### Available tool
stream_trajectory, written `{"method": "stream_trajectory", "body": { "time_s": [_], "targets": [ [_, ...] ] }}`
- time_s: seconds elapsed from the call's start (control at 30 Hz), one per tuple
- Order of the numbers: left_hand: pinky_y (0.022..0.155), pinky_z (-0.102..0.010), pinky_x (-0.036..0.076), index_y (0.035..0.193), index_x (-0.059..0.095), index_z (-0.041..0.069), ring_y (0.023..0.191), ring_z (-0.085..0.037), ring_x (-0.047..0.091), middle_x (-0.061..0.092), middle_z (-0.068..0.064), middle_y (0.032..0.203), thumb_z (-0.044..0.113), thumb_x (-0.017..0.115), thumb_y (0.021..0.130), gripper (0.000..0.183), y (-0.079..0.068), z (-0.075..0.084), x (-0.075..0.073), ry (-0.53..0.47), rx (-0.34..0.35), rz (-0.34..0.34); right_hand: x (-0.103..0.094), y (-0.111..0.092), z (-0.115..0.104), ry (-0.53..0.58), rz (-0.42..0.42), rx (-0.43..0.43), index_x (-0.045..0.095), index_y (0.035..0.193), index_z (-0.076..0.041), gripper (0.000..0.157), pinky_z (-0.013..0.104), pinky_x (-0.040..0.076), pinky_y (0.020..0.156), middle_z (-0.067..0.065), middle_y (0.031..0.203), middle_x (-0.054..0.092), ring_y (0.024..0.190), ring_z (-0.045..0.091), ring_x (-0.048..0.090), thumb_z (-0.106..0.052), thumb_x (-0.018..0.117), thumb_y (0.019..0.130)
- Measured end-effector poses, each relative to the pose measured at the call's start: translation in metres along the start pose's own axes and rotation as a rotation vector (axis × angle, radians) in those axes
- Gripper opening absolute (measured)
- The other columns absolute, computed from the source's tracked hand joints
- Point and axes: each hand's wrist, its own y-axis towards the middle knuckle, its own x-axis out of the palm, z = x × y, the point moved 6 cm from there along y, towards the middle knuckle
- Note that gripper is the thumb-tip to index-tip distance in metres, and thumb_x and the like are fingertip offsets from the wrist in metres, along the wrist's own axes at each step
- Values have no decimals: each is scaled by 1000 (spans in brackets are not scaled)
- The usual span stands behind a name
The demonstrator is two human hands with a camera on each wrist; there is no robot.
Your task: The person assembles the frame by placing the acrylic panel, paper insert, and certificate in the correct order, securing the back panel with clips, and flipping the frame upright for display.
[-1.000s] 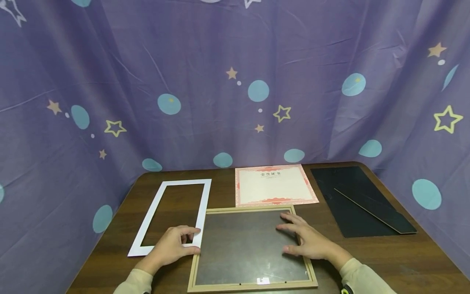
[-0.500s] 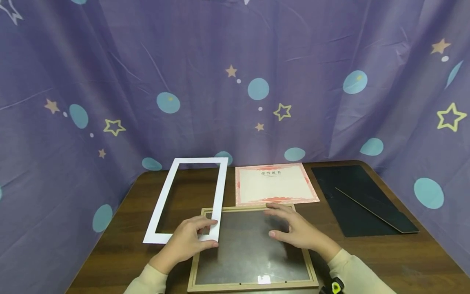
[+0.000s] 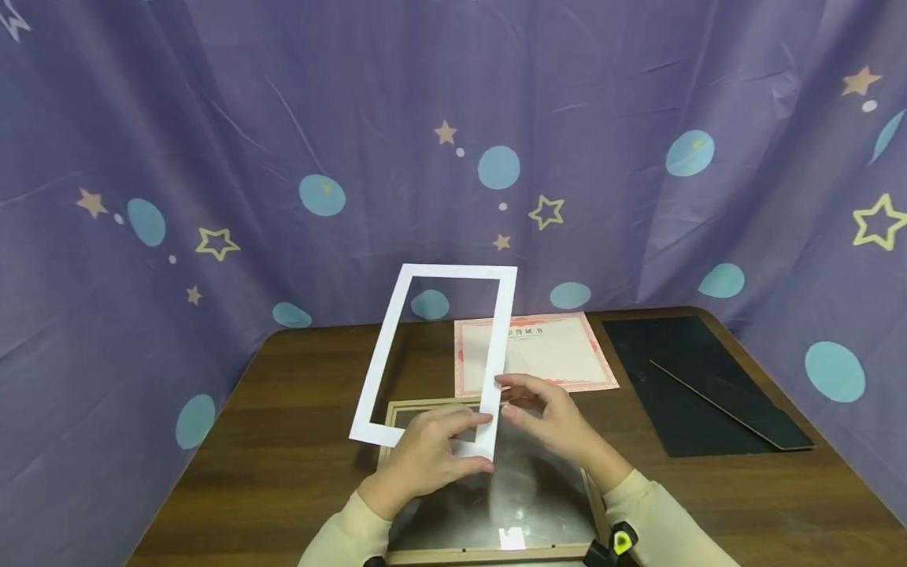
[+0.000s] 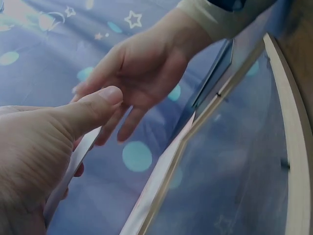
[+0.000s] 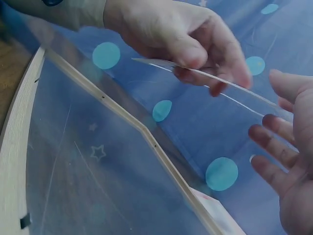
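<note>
My left hand (image 3: pixel 425 453) pinches a white picture mat (image 3: pixel 385 346) near its lower right corner and holds it up, tilted. Beneath lies a wooden picture frame (image 3: pixel 489 554) with a clear sheet inside, partly hidden by both hands and the mat. The right hand (image 3: pixel 556 425) is at the mat's right edge with its fingers spread apart. In the right wrist view those fingers (image 5: pixel 274 139) lie close to the end of the mat (image 5: pixel 230 84); whether they touch it I cannot tell.
Behind the frame lies a red-bordered certificate (image 3: pixel 560 354), partly covered by the mat. To the right, a black backing board (image 3: pixel 652 417) rests on the wooden table (image 3: pixel 248 465), with a thin-edged dark panel (image 3: pixel 751 417) over it. A purple curtain (image 3: pixel 397 94) hangs around the table.
The left hand has lifted the mat off the table at the left and carried it rightward over the frame. My right hand has left the frame's right side and moved left towards the mat.
</note>
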Motion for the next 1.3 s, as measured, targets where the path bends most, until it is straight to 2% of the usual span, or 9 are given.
{"method": "stream_trajectory", "body": {
  "time_s": [0.2, 0.33, 0.47, 0.63, 0.77, 0.9, 0.97, 1.1, 1.3],
  "targets": [
    [68, -14, 49, 110, 70, 9, 75, -8, 61, 69, 3, 93, 33, 88, 64, 56, 7, 6, 8, 58, 68, 33, -2, 2, -10, 38, 72, 71, 59, 122, 7, 35, 28, 55, 69, 21, 93, 68, 81, 20, 67, 7, 64, 88],
    [68, -14, 48, 112, 70, 9, 73, -7, 61, 68, 3, 94, 34, 87, 66, 55, 7, 6, 12, 85, 62, 21, -3, 2, -26, 20, 91, 89, 59, 118, 11, 32, 26, 55, 65, 22, 85, 68, 75, 21, 68, 6, 65, 87],
    [69, -16, 49, 115, 68, 10, 75, -8, 61, 67, 3, 99, 32, 82, 76, 47, 7, 2, 9, 117, 48, 46, -8, -1, -28, 11, 128, 101, 60, 117, 12, 32, 24, 54, 62, 23, 83, 68, 73, 18, 67, 9, 65, 86],
    [80, -27, 52, 110, 69, 7, 91, -15, 63, 66, -1, 102, 19, 77, 81, 32, 6, -10, -18, 152, -10, 231, -18, -4, -6, 29, 178, 122, 61, 118, 10, 33, 24, 53, 61, 25, 86, 67, 74, 16, 65, 10, 65, 85],
    [85, -37, 47, 106, 70, 4, 100, -24, 58, 63, -8, 105, 13, 75, 80, 28, 0, -27, -49, 221, -128, 419, -27, -4, 4, 70, 208, 124, 61, 119, 8, 33, 24, 53, 61, 24, 87, 66, 76, 13, 64, 8, 65, 86],
    [86, -42, 44, 110, 69, 4, 104, -30, 54, 58, -14, 112, 10, 76, 77, 34, -8, -45, -73, 272, -257, 536, -34, -4, 6, 108, 227, 123, 61, 120, 8, 33, 25, 54, 63, 25, 87, 64, 76, 11, 62, 4, 66, 87],
    [83, -39, 48, 114, 68, 3, 100, -29, 57, 57, -15, 113, 8, 76, 78, 37, -12, -52, -78, 245, -296, 550, -37, -4, 6, 108, 230, 123, 61, 120, 8, 33, 24, 53, 62, 24, 87, 64, 76, 10, 62, 3, 66, 87],
    [67, -29, 55, 124, 62, 4, 84, -19, 62, 61, -10, 105, 7, 73, 84, 42, -13, -61, -77, 137, -332, 502, -42, -4, 6, 107, 237, 132, 61, 119, 8, 32, 23, 52, 63, 22, 87, 63, 76, 10, 60, 4, 66, 87],
    [57, -21, 50, 133, 55, 7, 68, -13, 57, 62, -6, 88, 3, 64, 91, 43, -11, -65, -72, -45, -372, 452, -50, -6, 10, 81, 254, 141, 60, 119, 6, 31, 21, 49, 63, 16, 93, 61, 80, 13, 56, 3, 65, 89]
  ]
}}
